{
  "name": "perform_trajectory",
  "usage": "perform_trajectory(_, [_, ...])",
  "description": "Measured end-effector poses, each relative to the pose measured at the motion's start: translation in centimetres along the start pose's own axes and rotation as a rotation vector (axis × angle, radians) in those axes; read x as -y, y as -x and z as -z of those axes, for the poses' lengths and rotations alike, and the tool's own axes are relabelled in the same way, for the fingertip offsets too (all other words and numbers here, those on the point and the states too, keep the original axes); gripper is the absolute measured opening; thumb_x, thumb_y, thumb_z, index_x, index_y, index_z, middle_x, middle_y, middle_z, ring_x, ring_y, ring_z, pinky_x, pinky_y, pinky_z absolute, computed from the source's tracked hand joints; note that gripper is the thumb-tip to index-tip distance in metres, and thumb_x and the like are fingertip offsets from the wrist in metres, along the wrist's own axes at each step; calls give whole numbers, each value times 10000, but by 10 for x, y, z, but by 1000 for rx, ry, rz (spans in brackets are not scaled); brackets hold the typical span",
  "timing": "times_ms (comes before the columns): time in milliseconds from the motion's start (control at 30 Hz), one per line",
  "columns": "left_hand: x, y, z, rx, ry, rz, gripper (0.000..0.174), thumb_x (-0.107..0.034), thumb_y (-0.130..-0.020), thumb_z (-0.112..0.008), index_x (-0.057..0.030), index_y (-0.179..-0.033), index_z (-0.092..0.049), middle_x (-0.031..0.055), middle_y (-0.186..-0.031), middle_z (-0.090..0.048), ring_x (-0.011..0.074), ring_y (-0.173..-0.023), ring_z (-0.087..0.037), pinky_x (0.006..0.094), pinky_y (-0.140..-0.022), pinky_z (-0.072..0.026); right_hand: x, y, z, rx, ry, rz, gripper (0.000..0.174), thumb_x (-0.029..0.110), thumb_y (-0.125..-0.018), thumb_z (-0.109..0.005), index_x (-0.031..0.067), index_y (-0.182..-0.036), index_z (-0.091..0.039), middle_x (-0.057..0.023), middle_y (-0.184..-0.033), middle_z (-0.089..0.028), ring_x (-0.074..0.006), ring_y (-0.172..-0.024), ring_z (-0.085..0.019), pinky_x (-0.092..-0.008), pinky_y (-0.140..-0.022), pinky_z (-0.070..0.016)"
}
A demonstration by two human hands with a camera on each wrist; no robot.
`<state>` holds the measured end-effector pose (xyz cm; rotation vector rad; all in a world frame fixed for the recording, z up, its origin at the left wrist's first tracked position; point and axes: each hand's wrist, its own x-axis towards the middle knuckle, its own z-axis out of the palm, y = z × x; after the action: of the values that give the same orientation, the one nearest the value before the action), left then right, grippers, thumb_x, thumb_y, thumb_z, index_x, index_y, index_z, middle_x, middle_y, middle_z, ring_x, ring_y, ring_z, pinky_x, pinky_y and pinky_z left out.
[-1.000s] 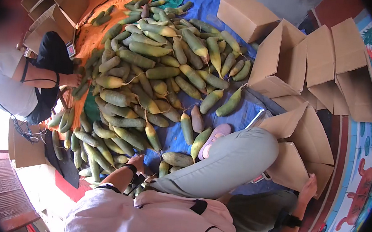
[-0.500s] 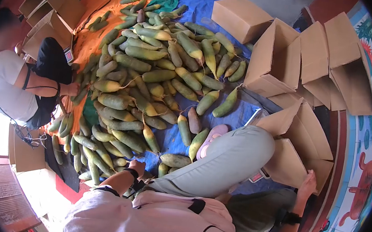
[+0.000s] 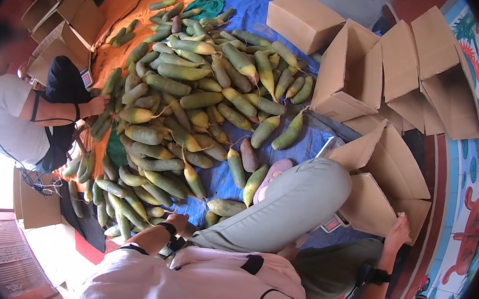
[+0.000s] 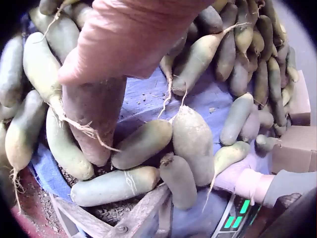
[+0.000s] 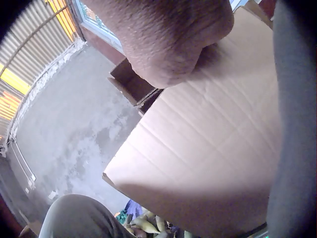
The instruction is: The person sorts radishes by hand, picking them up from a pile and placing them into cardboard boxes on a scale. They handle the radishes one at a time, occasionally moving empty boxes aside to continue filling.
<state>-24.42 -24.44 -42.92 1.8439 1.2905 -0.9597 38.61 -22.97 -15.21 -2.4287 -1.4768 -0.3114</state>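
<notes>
In the left wrist view, my left hand (image 4: 131, 37) grips a dull purplish-brown radish (image 4: 94, 124), its thumb against the side. In the head view that same hand (image 3: 178, 222) is low beside my bent knee, at the near edge of the radish pile (image 3: 181, 91). My right hand (image 3: 397, 231) holds the near edge of an open cardboard box (image 3: 371, 204) at my right. In the right wrist view, the right hand (image 5: 171, 42) lies over the edge of a broad cardboard panel (image 5: 198, 144), with the fingertips hidden.
More cardboard boxes (image 3: 349, 73) stand at the back right. A scale (image 3: 335, 222) with a lit display sits beside the box. Across the pile, another person (image 3: 18, 112) reaches to the radishes. Blue (image 3: 310, 139) and orange (image 3: 128, 12) sheets cover the floor.
My left hand has drawn back slightly from the radishes, toward my body. The right hand keeps its hold on the box edge. The head view has shifted a little.
</notes>
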Motion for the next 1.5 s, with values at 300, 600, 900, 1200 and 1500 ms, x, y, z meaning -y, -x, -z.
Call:
perform_trajectory(300, [-12,14,17,43,-57,-116,437,-322,-709,-611,-23,-1024,-563,178,-1010,-606,313,-1003,-566,440,-791,-486,-12,1,-8,-23,-29,-15,368,227,-950,-323,-13,-917,-600,-196,-887,-613,-355,-866,-555,-420,-800,-395])
perform_trajectory(600, [-22,36,61,6,79,19,600,-439,-529,-738,-39,-967,-652,156,-976,-649,276,-926,-628,389,-787,-494,-6,3,-9,-56,-19,-17,349,222,-942,-337,-1,-886,-598,-190,-863,-608,-349,-854,-551,-424,-798,-390])
perform_trajectory(900, [28,58,164,-499,751,58,729,-481,-561,-765,53,-1018,-572,190,-956,-630,252,-890,-615,338,-776,-473,7,4,-2,-49,-8,-26,341,228,-932,-337,12,-900,-598,-173,-888,-605,-350,-883,-544,-428,-819,-380])
perform_trajectory(1200, [-68,163,276,-402,1602,-549,732,-375,-699,-712,54,-1219,-429,91,-1127,-541,162,-1041,-502,293,-926,-375,80,8,58,-51,-315,66,180,122,-856,-522,-5,-973,-570,-159,-946,-574,-316,-889,-542,-390,-813,-411])
perform_trajectory(1500, [-153,207,307,-83,1227,-840,721,-377,-658,-742,13,-1197,-465,57,-1077,-542,143,-1010,-488,282,-905,-371,180,39,123,230,-636,575,628,270,-630,-758,63,-1168,-508,-132,-1124,-547,-318,-1024,-517,-403,-896,-405])
